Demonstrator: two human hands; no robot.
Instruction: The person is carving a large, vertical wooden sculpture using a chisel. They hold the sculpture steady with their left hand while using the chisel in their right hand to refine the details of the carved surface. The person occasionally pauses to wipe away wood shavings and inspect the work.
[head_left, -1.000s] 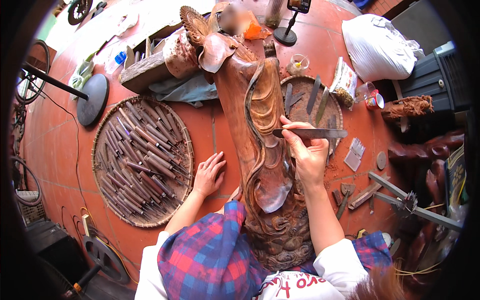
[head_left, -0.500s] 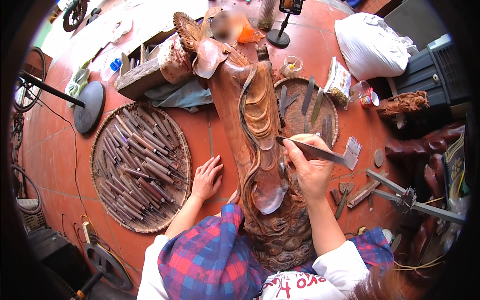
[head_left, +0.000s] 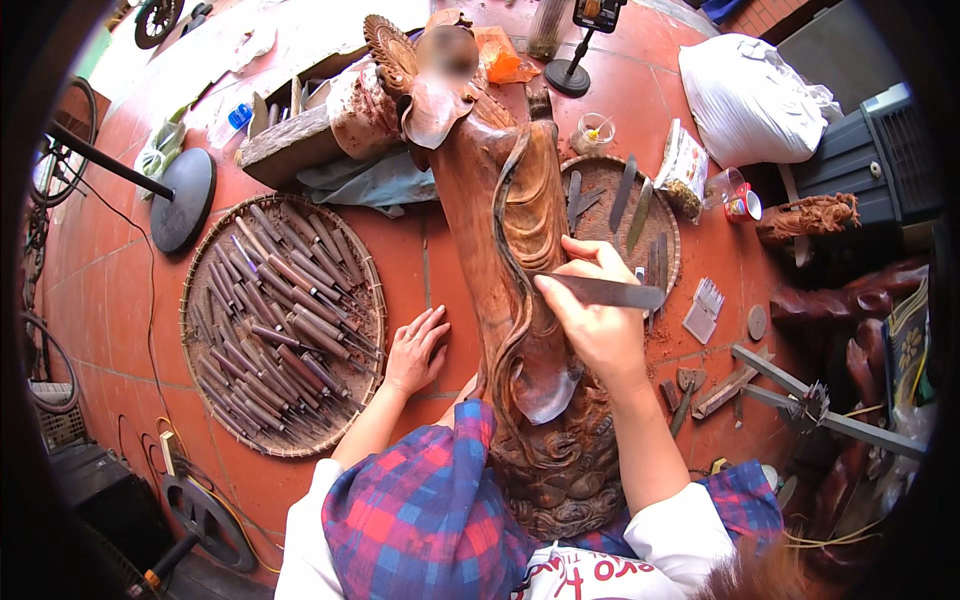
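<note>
Carved wooden statue (head_left: 520, 300) lies lengthwise on the red tiled floor (head_left: 120, 290), its base against the person's lap and its head end pointing away. The right hand (head_left: 595, 320) rests on the statue's middle and is closed around a flat metal carving chisel (head_left: 600, 291), whose blade crosses the statue's right flank and points out toward a small round basket (head_left: 665, 215) of similar blades just right of the statue. The left hand (head_left: 415, 350) lies flat and open on the floor just left of the statue, fingers spread, gripping nothing. Further left of the statue sits a large woven tray (head_left: 200, 400) packed with wooden-handled chisels (head_left: 280, 320).

The step in hand looks like fine shaping of the flowing drapery along the statue's middle, with the tool held but not clearly biting into the wood. The next move probably calls for setting the edge into a fold and steadying the statue with the free hand, since a slip across the grain could scar the finished carving.
</note>
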